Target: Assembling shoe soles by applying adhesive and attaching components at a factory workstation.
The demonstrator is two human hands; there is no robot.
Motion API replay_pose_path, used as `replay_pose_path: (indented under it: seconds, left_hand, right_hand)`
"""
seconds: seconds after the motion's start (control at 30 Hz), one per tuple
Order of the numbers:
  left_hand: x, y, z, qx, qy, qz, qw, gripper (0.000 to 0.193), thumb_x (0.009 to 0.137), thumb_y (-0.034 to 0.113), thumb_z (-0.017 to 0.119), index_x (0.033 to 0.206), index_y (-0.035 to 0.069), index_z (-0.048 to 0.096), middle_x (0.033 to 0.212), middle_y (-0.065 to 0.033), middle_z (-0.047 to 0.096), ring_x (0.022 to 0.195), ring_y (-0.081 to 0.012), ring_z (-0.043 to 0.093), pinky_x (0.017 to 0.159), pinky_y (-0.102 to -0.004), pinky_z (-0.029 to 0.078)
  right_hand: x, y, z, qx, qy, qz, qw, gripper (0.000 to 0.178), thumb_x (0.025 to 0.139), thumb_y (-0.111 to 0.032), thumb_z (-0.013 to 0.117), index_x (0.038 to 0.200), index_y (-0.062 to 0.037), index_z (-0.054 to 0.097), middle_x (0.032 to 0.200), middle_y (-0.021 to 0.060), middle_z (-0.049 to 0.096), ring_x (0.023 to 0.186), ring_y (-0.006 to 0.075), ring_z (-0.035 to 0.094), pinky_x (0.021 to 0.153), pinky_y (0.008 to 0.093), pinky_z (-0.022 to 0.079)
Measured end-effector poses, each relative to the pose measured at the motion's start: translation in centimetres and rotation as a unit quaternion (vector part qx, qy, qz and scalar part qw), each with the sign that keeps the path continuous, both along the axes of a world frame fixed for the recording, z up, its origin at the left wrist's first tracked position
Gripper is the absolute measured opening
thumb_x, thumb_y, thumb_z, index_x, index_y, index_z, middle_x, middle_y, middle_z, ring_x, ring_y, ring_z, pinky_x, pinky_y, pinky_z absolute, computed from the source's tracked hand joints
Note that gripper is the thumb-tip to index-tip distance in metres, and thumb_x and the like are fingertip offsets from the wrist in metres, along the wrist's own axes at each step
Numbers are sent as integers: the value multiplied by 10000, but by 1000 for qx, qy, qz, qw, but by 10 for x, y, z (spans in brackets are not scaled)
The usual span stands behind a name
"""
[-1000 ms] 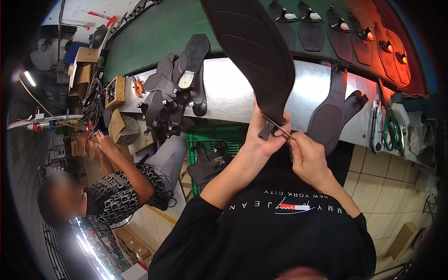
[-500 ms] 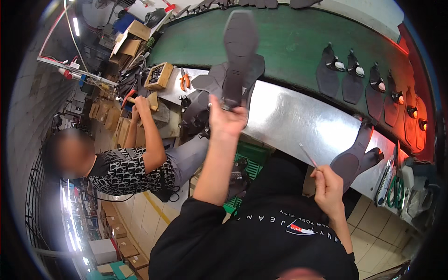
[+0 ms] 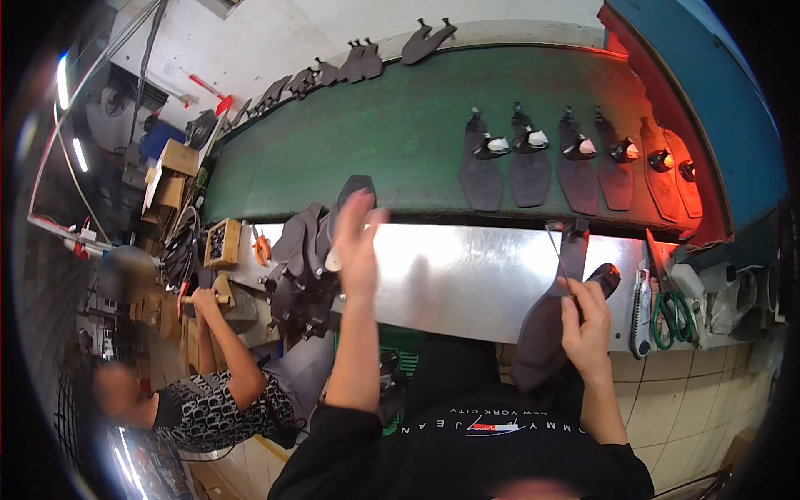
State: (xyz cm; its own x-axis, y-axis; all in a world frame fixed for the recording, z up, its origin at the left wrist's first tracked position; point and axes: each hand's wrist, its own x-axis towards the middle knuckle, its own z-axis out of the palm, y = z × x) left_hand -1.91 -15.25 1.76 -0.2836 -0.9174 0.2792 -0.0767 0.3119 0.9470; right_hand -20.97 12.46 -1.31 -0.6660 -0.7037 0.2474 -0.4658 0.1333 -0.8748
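Note:
My left hand (image 3: 358,254) is raised beside a pile of dark grey shoe soles (image 3: 302,242) at the left of the metal bench. Its fingers are stretched out, slightly blurred, and nothing shows in its grip. In my right hand (image 3: 586,323), a thin light-coloured stick (image 3: 557,252) is pinched between thumb and fingers, pointing up and away from me. Two soles lie at that hand, overhanging the bench's near edge: a long dark sole (image 3: 542,333) and another with a glossy black end (image 3: 607,279) partly behind the fingers.
Several soles with black straps (image 3: 483,179) lie on the green conveyor belt (image 3: 400,117), near a red-lit opening. Green-handled scissors (image 3: 667,312) and a utility knife (image 3: 640,312) lie right on the metal bench (image 3: 450,267). Orange-handled pliers (image 3: 262,247) lie left. A person (image 3: 208,400) holds a hammer nearby.
My left hand has let go of the dark sole and moved left to the pile. The right hand still holds the stick. The head view has turned.

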Motion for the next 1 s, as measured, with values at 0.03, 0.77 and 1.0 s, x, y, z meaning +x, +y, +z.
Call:
replay_pose_path:
  seconds: [0.03,0.77,1.0]
  left_hand:
    - [-39,-6,-11,46,-16,-74,996,539,831,109,677,1312,1,461,1276,-173,527,1212,-241,486,972,-332,419]
    - [-178,-56,-86,-187,-123,18,974,257,681,87,739,935,80,693,1100,-131,553,849,-228,616,763,-326,496]
    - [-93,69,8,196,100,-287,932,248,729,-67,682,964,7,658,1087,-110,635,922,-145,597,777,-274,489]
  right_hand:
    - [-2,-2,-4,-7,25,-10,1000,235,829,16,548,1051,15,621,838,123,567,730,236,572,661,309,452]
    - [-4,-8,1,126,210,-18,969,357,764,-74,659,1118,-70,619,965,115,511,876,302,506,731,400,451]
    - [-12,4,6,-258,-343,104,898,384,829,-128,657,1168,-16,517,1223,141,543,1131,234,517,960,344,400]
